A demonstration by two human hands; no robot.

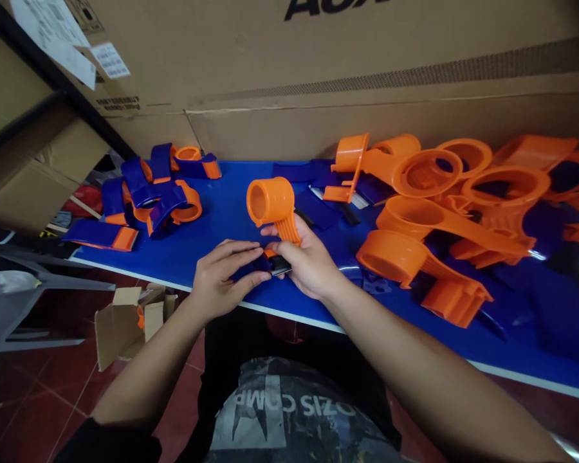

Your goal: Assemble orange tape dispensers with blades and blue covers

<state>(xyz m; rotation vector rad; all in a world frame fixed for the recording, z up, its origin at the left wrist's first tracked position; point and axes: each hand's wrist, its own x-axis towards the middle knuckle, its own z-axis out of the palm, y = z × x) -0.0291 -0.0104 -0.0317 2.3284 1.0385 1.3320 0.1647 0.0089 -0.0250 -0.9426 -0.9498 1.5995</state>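
Note:
In the head view an orange plastic tape dispenser (271,200) stands up from my right hand (311,260), whose fingers are wrapped round its ribbed handle. A dark blue plastic flap (262,262) sits against the dispenser's lower end, pinched between the thumb and fingers of my left hand (226,276). Beside it, under my right thumb, shows a black strip (280,265) with a pale edge. The hands meet there near the table's front edge, and my fingers partly hide how flap and dispenser join.
Several orange dispensers (427,173) are piled on the right of the blue table (217,212), with blue flaps (325,212) among them. Dispensers with blue flaps (161,202) lie at the left. Behind stands a large carton (270,77). A grey stool (24,289) and an open box (120,328) are below left.

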